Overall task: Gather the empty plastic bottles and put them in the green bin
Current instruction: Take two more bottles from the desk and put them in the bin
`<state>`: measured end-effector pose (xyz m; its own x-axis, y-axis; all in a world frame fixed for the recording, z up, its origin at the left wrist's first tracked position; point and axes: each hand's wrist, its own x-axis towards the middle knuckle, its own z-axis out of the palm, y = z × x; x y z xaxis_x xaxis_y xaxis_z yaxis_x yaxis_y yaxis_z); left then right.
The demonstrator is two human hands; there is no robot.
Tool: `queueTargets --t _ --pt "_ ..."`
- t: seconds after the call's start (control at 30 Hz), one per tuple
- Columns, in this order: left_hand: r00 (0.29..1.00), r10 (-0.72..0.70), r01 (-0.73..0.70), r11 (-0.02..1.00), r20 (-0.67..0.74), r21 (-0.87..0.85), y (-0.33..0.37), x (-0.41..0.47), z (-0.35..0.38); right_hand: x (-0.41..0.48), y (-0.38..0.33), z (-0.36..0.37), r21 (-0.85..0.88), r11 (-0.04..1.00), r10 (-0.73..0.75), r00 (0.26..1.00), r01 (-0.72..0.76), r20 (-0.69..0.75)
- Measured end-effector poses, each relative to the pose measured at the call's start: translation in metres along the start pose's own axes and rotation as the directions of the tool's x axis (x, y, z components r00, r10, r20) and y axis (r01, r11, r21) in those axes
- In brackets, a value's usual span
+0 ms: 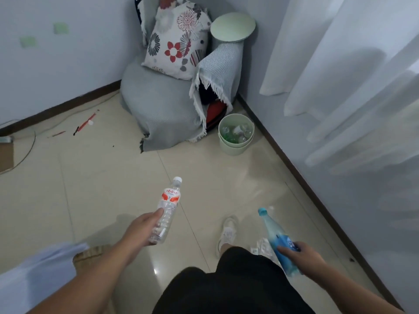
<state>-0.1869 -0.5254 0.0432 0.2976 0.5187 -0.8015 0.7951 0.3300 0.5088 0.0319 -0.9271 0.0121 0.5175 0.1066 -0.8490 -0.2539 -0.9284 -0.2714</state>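
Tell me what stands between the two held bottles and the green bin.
Nothing visible. Bare floor tiles lie between the clear bottle in the left hand, the blue bottle in the right hand, and the open green bin. The draped chair stands beside it.

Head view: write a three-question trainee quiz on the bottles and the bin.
1. True or false: the green bin has bottles inside.
2. What holds the blue bottle? A) left hand B) right hand C) neither
3. Fill in: the left hand grips a clear bottle with a ___ cap.

Key: 1 true; 2 B; 3 white.
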Motion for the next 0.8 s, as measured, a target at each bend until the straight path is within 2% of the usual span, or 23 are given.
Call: queueTargets --t 0.23,0.4,0.57,0.8 --pt "0.997 -0.075 0.074 0.995 0.003 0.071 0.076 0.038 -0.001 0.063 -0.15 -0.096 -0.033 0.992 -0.124 0.991 0.122 -0.046" --pt "0.992 -0.112 0.116 0.99 -0.05 0.081 0.115 0.089 -0.011 0.105 -0.25 -0.15 0.078 0.975 -0.197 0.973 0.207 -0.117" --pt "0.994 -0.111 0.108 0.98 0.005 0.169 0.186 0.16 -0.01 0.144 -0.311 -0.177 0.183 0.968 -0.146 0.977 0.174 -0.156" --pt "0.978 -0.14 0.089 0.95 0.152 0.299 0.316 0.245 0.007 0.165 -0.329 -0.198 0.248 0.969 0.02 0.987 0.022 -0.162"
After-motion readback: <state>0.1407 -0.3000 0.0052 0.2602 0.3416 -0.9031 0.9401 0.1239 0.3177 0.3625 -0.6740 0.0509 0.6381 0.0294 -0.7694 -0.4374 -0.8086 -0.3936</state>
